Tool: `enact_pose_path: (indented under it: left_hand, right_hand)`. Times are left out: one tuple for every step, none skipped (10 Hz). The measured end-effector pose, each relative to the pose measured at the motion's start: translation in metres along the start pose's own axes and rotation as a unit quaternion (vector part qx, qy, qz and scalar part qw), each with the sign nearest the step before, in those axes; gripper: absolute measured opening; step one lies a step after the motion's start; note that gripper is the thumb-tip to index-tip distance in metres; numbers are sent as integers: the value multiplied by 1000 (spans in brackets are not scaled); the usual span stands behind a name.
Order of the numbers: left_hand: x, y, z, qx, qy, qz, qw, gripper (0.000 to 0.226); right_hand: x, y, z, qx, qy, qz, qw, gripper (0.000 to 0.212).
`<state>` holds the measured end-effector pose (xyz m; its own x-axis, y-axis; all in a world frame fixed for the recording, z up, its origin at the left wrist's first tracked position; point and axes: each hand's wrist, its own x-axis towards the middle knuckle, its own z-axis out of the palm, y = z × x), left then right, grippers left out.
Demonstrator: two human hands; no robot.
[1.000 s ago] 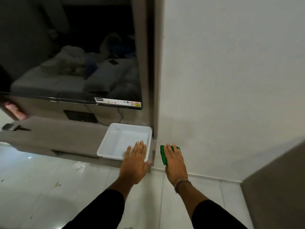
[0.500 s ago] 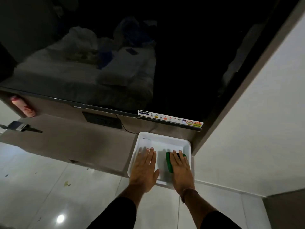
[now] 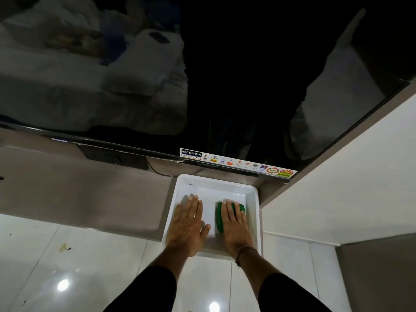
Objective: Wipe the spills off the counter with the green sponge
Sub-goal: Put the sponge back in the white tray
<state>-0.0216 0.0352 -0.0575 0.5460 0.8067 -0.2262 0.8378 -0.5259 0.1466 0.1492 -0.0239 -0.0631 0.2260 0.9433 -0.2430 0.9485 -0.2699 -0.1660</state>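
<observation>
Green sponge [image 3: 218, 218] under our flat right hand [image 3: 234, 226], inside white tray [image 3: 216, 178]; left hand [image 3: 188, 224] flat alongside. Counter [image 3: 90, 194] unwiped yet, we judge.

Two hands: left hand [image 3: 188, 224] and right hand [image 3: 234, 224] — one green sponge [image 3: 219, 218], one white tray [image 3: 255, 221], one television [image 3: 225, 64].

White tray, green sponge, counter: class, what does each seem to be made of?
White tray: likely moulded plastic, smooth, with a rounded rim. Green sponge: probably foam or scouring fibre, matte; its texture is unclear. Counter: grey-brown laminate or wood, satin, with faint grain-like streaks.
</observation>
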Motion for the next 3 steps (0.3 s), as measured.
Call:
enact_pose_path:
  left_hand:
    - [0, -3, 3, -8, -5, -11, 1000, 81]
    - [-1, 0, -7, 10, -7, -6, 1000, 82]
    - [-8, 5, -11, 18, 5, 2, 1000, 83]
  right_hand:
    - [1, -1, 4, 4, -9, 9, 1000, 92]
    - [3, 1, -5, 9, -40, 0, 999, 98]
    - [1, 1, -11, 19, -48, -18, 999, 107]
